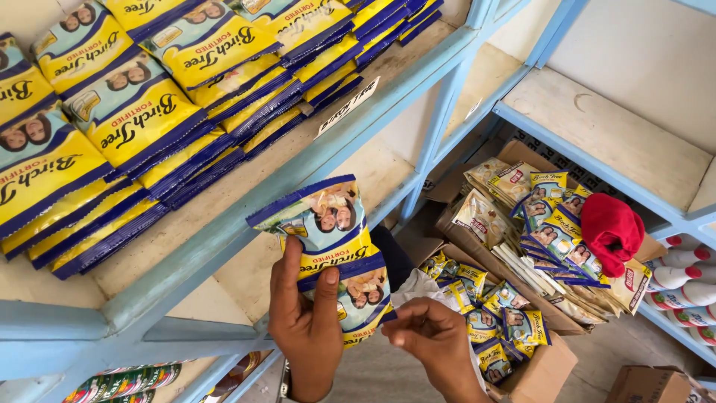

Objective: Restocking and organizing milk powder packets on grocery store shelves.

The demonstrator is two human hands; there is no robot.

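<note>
Left hand (304, 321) gripping yellow-blue sachets (335, 246), right hand (432, 339) touching beneath

rows of yellow-and-blue sachets (142, 112) lie on the blue shelf (224, 239); a red cloth (611, 227) tops an open carton (477, 242).

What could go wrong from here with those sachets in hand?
The left hand pinches two overlapping sachets by their lower part only, so one may slide out. The right hand touches just a corner. The shelf rows overlap loosely near the shelf edge and might slip off if nudged.
</note>
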